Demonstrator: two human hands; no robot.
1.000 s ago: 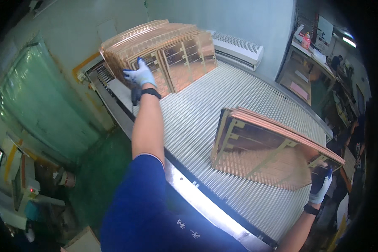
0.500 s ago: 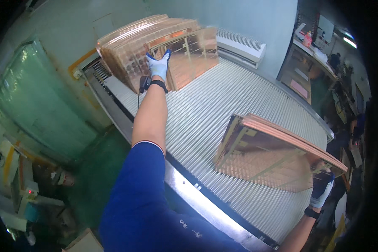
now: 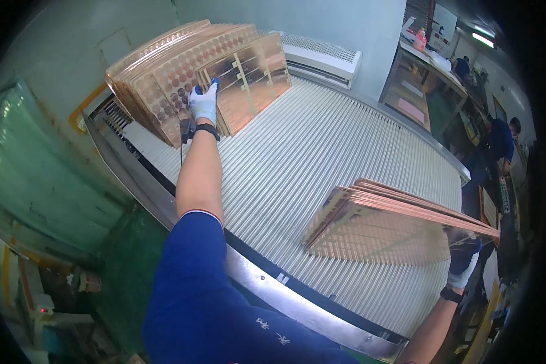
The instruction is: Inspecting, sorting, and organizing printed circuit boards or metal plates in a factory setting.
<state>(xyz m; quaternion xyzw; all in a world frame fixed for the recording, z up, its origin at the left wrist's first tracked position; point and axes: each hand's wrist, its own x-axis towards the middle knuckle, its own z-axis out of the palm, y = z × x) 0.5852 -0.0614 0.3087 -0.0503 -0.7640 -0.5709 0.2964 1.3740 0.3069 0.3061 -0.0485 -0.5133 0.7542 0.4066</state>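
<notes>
At the far left my left hand (image 3: 204, 104), in a white glove with blue fingertips, closes on the left edge of several upright copper-faced panels (image 3: 249, 85). These lean against a thicker row of copper panels with rows of round marks (image 3: 164, 100). To the right, my right hand (image 3: 464, 261), gloved the same way, grips the right end of a tilted bundle of copper-faced panels (image 3: 382, 233). The bundle's lower edge rests on the ribbed metal conveyor (image 3: 297, 151), and its sheets fan slightly apart along the top. The panels hide part of my right fingers.
A white vented unit (image 3: 321, 57) stands along the conveyor's far side. The metal rail (image 3: 303, 315) runs along the near side. Shelving with a pink bottle (image 3: 420, 40) is at the back right. Another person (image 3: 497, 142) is at the far right. A green plastic curtain (image 3: 42, 164) hangs left.
My left hand's spread fingers have drawn together on the panel edge. The bundle at my right hand has tipped, its top sheets more fanned. The whole view has shifted slightly.
</notes>
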